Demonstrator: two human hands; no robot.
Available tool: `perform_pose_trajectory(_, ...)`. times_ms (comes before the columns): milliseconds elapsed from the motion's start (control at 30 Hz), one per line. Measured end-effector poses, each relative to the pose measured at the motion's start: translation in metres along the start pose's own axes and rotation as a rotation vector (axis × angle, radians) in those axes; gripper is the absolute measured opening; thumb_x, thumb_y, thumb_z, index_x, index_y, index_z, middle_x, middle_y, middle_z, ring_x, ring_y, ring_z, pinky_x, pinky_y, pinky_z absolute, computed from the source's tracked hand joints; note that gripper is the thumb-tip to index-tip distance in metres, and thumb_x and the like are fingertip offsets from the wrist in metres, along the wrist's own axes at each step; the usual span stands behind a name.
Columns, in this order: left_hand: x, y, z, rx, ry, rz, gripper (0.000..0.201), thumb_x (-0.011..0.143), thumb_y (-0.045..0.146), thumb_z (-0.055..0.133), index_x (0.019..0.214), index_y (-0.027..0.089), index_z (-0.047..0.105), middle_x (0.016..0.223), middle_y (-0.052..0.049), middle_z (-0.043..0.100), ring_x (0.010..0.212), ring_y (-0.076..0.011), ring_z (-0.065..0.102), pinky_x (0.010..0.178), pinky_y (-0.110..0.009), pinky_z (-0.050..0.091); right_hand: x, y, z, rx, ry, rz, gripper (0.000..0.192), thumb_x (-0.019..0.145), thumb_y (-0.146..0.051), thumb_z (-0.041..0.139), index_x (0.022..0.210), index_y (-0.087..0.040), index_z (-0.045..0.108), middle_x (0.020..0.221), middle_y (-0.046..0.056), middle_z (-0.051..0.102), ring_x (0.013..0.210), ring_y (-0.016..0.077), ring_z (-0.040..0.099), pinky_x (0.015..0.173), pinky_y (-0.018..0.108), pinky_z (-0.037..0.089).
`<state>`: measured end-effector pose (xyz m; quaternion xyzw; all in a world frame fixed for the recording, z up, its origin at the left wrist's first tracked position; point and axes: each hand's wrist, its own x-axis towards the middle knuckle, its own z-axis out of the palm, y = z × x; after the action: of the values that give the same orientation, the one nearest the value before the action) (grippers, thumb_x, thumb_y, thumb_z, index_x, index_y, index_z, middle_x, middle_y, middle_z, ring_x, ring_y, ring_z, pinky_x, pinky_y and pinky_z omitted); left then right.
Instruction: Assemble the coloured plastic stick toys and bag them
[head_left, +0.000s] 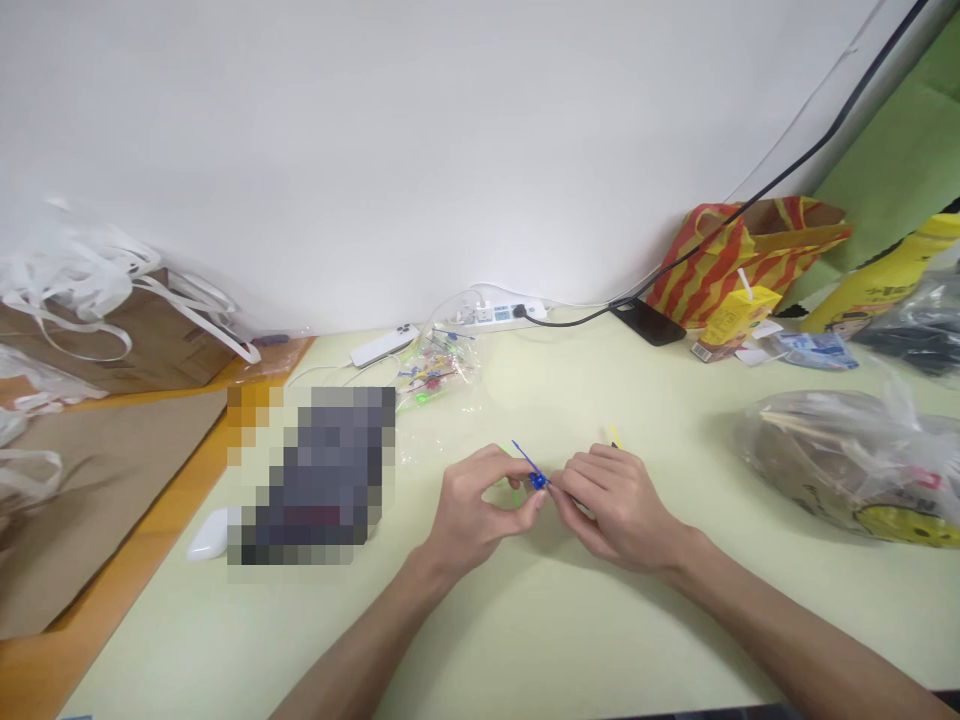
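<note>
Just right of the table's middle, my left hand [484,500] pinches a small blue plastic piece [538,481] between thumb and fingers. A thin blue stick slants up and left from that piece. Bits of a light green strip [516,493] show by the left fingers; whether it is joined to the blue piece I cannot tell. My right hand [611,500] is closed, its fingertips at the right side of the blue piece. Beyond its knuckles pokes out a slim yellow and black end [616,437]; most of that object is hidden by the hand.
A clear bag of colourful small parts [442,370] lies toward the wall, near a white power strip [499,314]. Left are a pixelated dark block [322,470] and a white case [210,533]. Right are a phone [649,322], drink carton [735,318], striped bag [694,255] and plastic-wrapped bowl [832,460].
</note>
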<state>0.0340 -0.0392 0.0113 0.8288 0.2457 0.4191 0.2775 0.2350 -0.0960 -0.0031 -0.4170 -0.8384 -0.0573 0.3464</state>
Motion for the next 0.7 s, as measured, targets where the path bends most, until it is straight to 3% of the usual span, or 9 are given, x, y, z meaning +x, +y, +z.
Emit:
perform_pose_trajectory(167, -0.001, 0.006, 0.008, -0.210, 0.015, -0.260, 0.007, 0.079, 0.016, 0.071, 0.085, 0.018, 0.073, 0.074, -0.002, 0.070, 0.068, -0.0143, 0.062, 0.068, -0.028, 0.053, 0.001, 0.002, -0.003, -0.071, 0.003, -0.022, 0.020, 0.098, -0.015, 0.048, 0.082, -0.020, 0.060, 0.064, 0.001, 0.056, 0.058, 0.0152, 0.046, 0.061, 0.034, 0.028)
perform_pose_trajectory(333, -0.004, 0.002, 0.014, -0.355, 0.032, -0.387, 0.006, 0.079, 0.020, 0.072, 0.083, 0.016, 0.074, 0.076, -0.005, 0.072, 0.072, -0.0161, 0.065, 0.069, -0.029, 0.054, 0.003, 0.004, -0.007, -0.072, 0.030, -0.009, 0.018, 0.097, -0.014, 0.049, 0.082, -0.021, 0.058, 0.062, 0.000, 0.055, 0.057, 0.0150, 0.045, 0.060, 0.034, 0.028)
perform_pose_trajectory(400, -0.006, 0.001, 0.012, -0.396, 0.018, -0.405, 0.009, 0.081, 0.022, 0.071, 0.085, 0.015, 0.074, 0.074, -0.005, 0.072, 0.069, -0.0158, 0.065, 0.067, -0.029, 0.055, 0.002, 0.013, -0.015, -0.036, 0.103, 0.069, 0.020, 0.097, -0.013, 0.048, 0.080, -0.021, 0.056, 0.061, 0.000, 0.054, 0.056, 0.0148, 0.044, 0.060, 0.033, 0.030)
perform_pose_trajectory(500, -0.008, 0.000, 0.004, -0.350, 0.017, -0.362, 0.009, 0.084, 0.023, 0.070, 0.089, 0.017, 0.073, 0.073, -0.004, 0.071, 0.067, -0.0152, 0.065, 0.064, -0.028, 0.054, -0.002, 0.032, -0.030, -0.057, 0.328, 0.375, 0.022, 0.097, -0.017, 0.051, 0.075, -0.022, 0.052, 0.058, -0.002, 0.049, 0.054, 0.0148, 0.043, 0.058, 0.031, 0.034)
perform_pose_trajectory(533, -0.007, -0.001, 0.002, -0.286, 0.022, -0.319, 0.009, 0.084, 0.022, 0.070, 0.091, 0.018, 0.073, 0.076, -0.004, 0.072, 0.070, -0.0155, 0.065, 0.066, -0.029, 0.054, -0.003, 0.038, -0.034, -0.083, 0.346, 0.444, 0.022, 0.097, -0.019, 0.052, 0.075, -0.022, 0.052, 0.059, -0.002, 0.050, 0.054, 0.0150, 0.044, 0.058, 0.030, 0.034)
perform_pose_trajectory(600, -0.007, -0.004, 0.000, -0.091, 0.023, -0.188, 0.012, 0.085, 0.022, 0.073, 0.097, 0.020, 0.073, 0.084, -0.003, 0.074, 0.077, -0.0167, 0.065, 0.075, -0.033, 0.053, -0.003, 0.044, -0.035, -0.098, 0.280, 0.465, 0.021, 0.096, -0.022, 0.054, 0.075, -0.022, 0.053, 0.061, -0.001, 0.054, 0.056, 0.0147, 0.048, 0.063, 0.031, 0.036)
perform_pose_trajectory(700, -0.006, -0.012, 0.002, 0.233, -0.018, -0.010, 0.015, 0.087, 0.024, 0.075, 0.101, 0.024, 0.072, 0.093, -0.003, 0.075, 0.088, -0.0198, 0.064, 0.086, -0.040, 0.048, -0.002, 0.037, -0.023, -0.075, 0.059, 0.371, 0.023, 0.095, -0.019, 0.052, 0.072, -0.021, 0.051, 0.063, -0.001, 0.057, 0.059, 0.0145, 0.050, 0.071, 0.033, 0.035)
